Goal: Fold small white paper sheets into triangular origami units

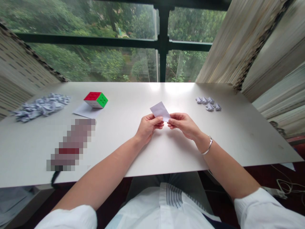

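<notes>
A small white sheet of paper (160, 110) is held up above the middle of the table, tilted so one corner points away from me. My left hand (150, 126) pinches its lower left edge between thumb and fingers. At the lower right corner, my right hand (183, 123) grips the same sheet, thumb on top. Both hands are close together, just over the tabletop. Whether the sheet has a crease cannot be made out.
The white table (152, 162) runs up to a window. Several folded paper pieces (209, 103) lie to the right, and a large heap of folded paper (43, 106) to the left. A puzzle cube (96, 100) rests on white paper (83, 111). Nearer is a blurred-out object (72, 143) with a dark strap.
</notes>
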The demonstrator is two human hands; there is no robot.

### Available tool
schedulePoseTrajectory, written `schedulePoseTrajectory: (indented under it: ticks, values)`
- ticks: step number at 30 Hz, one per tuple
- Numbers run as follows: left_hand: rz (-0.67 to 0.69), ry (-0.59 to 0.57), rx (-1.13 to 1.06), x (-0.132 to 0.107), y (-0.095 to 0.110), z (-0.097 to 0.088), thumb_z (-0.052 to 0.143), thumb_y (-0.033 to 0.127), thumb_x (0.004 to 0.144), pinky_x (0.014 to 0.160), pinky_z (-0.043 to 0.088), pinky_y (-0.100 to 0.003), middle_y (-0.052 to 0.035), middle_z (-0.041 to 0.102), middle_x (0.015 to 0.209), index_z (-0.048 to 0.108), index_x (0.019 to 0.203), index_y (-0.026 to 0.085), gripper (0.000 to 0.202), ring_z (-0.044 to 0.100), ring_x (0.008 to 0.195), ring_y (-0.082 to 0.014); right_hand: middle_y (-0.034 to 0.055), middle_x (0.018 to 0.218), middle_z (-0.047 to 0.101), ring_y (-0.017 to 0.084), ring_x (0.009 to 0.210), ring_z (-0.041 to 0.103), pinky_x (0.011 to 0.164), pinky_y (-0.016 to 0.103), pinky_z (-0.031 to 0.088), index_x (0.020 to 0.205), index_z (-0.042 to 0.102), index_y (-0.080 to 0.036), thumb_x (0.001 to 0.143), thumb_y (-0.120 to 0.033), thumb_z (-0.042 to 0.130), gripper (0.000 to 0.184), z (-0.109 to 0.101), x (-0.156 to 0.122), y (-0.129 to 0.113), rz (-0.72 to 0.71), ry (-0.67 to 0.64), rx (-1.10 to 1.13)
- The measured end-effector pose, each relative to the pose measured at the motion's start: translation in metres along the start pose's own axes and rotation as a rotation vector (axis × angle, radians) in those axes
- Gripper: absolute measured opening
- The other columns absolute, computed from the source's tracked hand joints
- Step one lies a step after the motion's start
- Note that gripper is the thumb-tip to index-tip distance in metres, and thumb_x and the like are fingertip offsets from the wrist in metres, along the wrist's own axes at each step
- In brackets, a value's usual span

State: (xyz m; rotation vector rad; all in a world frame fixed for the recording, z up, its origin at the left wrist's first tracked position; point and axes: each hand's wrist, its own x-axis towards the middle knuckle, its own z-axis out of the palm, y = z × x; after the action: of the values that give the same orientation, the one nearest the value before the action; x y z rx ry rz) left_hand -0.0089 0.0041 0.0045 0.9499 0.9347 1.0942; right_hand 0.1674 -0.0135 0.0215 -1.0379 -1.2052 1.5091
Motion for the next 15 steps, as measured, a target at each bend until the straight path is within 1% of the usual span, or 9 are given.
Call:
schedulePoseTrajectory:
  ticks: [4,10,12,15]
  values:
    - [0.003,0.015,-0.001,-0.0002,-0.0002,0.0004,0.081,0.029,0.065,0.060,0.049,-0.024,-0.0038,0.068,0.067,0.071,0.079,0.012,0.024,0.062,0.060,-0.0120,-0.0011,0.063,0.063,0.009,0.055,0.055,0.055,0.025,0.047,0.079,0.068,-0.015,0.062,-0.041,0.086,0.036,-0.0032,0.0016,0.0010,-0.003,0.101,-0.037]
    - [0.000,0.022,-0.004,-0.0009,0.0001,0.0015,0.081,0.029,0.065,0.059,0.048,-0.023,-0.0037,0.069,0.068,0.071,0.079,0.012,0.024,0.062,0.059,-0.0109,-0.0017,0.059,0.061,0.009,0.048,0.052,0.045,0.023,0.042,0.076,0.065,-0.016,0.061,-0.042,0.086,0.036,0.0000,0.0009,-0.0016,-0.015,0.206,-0.106]
    - [0.003,0.034,-0.014,-0.0001,0.0000,0.0012,0.081,0.029,0.065,0.059,0.049,-0.023,-0.0036,0.069,0.068,0.071,0.079,0.012,0.024,0.062,0.059,-0.0107,-0.0016,0.059,0.062,0.009,0.049,0.053,0.045,0.022,0.043,0.078,0.066,-0.016,0.062,-0.043,0.085,0.037,0.0009,0.0014,-0.0022,-0.028,0.230,-0.101]
    - [0.015,0.074,-0.055,0.0025,-0.0006,-0.0003,0.082,0.029,0.065,0.058,0.049,-0.022,-0.0031,0.069,0.069,0.070,0.078,0.012,0.025,0.062,0.060,-0.0104,-0.0009,0.064,0.064,0.010,0.055,0.059,0.052,0.023,0.051,0.085,0.067,-0.016,0.065,-0.047,0.084,0.040,0.0014,0.0034,-0.0016,-0.076,0.280,0.005]
